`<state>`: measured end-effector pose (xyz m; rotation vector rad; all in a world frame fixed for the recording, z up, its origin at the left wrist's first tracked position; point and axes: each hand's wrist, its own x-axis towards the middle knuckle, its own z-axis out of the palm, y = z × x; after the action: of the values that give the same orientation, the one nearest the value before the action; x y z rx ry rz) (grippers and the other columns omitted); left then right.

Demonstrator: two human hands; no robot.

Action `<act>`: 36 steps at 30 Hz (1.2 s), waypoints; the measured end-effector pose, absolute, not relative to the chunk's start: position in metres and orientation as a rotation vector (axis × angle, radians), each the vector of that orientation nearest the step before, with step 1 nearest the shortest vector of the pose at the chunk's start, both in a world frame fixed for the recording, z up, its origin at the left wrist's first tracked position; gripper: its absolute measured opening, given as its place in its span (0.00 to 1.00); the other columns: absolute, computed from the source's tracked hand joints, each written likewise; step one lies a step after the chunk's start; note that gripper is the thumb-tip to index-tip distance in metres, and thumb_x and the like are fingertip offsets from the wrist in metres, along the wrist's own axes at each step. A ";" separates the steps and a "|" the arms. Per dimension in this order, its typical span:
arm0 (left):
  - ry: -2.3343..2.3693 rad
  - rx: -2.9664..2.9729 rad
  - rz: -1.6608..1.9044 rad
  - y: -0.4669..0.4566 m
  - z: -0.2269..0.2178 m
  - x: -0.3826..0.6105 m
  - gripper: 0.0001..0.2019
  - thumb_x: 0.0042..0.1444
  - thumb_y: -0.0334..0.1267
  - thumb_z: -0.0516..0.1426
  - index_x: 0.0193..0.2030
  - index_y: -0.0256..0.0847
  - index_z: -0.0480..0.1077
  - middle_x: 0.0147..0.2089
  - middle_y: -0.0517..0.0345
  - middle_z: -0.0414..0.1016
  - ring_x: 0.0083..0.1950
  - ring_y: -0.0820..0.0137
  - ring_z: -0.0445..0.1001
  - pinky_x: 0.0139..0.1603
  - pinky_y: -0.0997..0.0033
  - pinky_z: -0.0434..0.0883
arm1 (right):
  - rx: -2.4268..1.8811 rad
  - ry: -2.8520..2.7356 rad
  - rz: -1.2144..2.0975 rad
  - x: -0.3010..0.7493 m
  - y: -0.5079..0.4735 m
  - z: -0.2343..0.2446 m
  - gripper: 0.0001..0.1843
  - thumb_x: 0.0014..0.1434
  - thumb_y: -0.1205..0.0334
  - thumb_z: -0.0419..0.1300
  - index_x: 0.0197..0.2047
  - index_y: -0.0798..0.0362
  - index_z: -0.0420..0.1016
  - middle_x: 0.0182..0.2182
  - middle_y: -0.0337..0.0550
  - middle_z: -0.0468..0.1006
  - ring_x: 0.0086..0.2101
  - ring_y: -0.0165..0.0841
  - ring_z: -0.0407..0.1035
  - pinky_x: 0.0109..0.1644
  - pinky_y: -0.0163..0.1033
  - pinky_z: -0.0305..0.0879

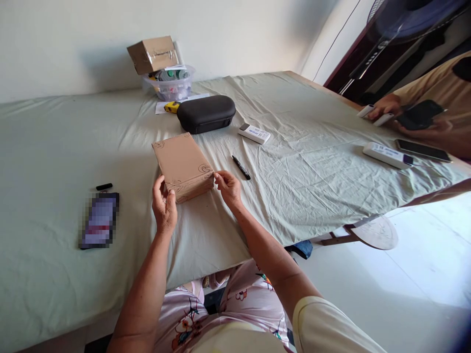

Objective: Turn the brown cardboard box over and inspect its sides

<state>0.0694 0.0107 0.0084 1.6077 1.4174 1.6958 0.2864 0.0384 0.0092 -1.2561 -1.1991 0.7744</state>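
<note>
A box wrapped in brown paper [183,165], with black swirls drawn at its corners, lies on the table covered by a pale green cloth [55,147]. My left hand [164,206] grips the box's near left corner with curled fingers. My right hand [228,187] pinches the near right corner. A black marker pen [241,167] lies just right of the box, and its cap [104,187] lies far to the left.
A phone [98,220] lies at the left. Behind the box are a black zip case [206,113], a white remote [253,133], a yellow tape measure [171,107] and a plastic tub [171,86] with a cardboard box [152,54]. Another person's hand [386,105] holds a phone at the right.
</note>
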 end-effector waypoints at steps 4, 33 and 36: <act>1.516 1.562 1.660 0.016 0.003 0.068 0.28 0.64 0.38 0.52 0.71 0.38 0.60 0.73 0.36 0.71 0.73 0.60 0.73 0.73 0.59 0.73 | -1.334 -1.301 0.751 0.286 0.041 0.003 0.21 0.64 0.42 0.61 0.42 0.51 0.83 0.28 0.36 0.78 0.29 0.30 0.70 0.38 0.36 0.67; 2.002 1.773 1.166 0.016 -0.008 0.065 0.28 0.56 0.39 0.64 0.63 0.36 0.71 0.61 0.35 0.81 0.64 0.46 0.80 0.63 0.48 0.77 | -1.872 -1.824 0.551 0.282 0.031 0.026 0.07 0.65 0.62 0.61 0.45 0.50 0.79 0.50 0.49 0.85 0.55 0.47 0.75 0.59 0.50 0.64; 1.970 1.753 1.155 0.015 -0.004 0.063 0.26 0.58 0.37 0.63 0.64 0.37 0.71 0.61 0.36 0.82 0.64 0.48 0.80 0.63 0.50 0.77 | -1.883 -1.823 0.539 0.282 0.030 0.027 0.07 0.65 0.61 0.62 0.45 0.50 0.79 0.50 0.50 0.85 0.54 0.47 0.74 0.58 0.50 0.64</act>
<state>0.0633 0.0152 -0.0039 1.7531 1.9699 1.1550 0.2815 0.0304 0.0268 -1.8828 -1.8233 0.5392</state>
